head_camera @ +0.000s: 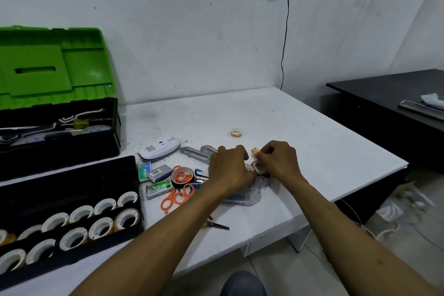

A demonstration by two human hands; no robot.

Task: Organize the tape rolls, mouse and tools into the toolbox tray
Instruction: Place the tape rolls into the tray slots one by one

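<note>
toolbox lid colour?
Bright green lid, standing open over a black base. The head view, the only one, shows it plainly.

hands: left hand [230, 170] and right hand [278, 161], both bare
forearms: left forearm [168, 230], right forearm [336, 218], bare up to the lower frame edge
marks: few small dark spots on right forearm
leg: knee [242, 283], bottom centre of frame, blue-grey denim-like fabric

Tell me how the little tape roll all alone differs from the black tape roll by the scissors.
The little tape roll is pale with orange print; the black tape roll is dark and looks wider. The little one lies alone; the black one sits in the clutter with orange bits in its hole. Both lie flat on the white table.
</note>
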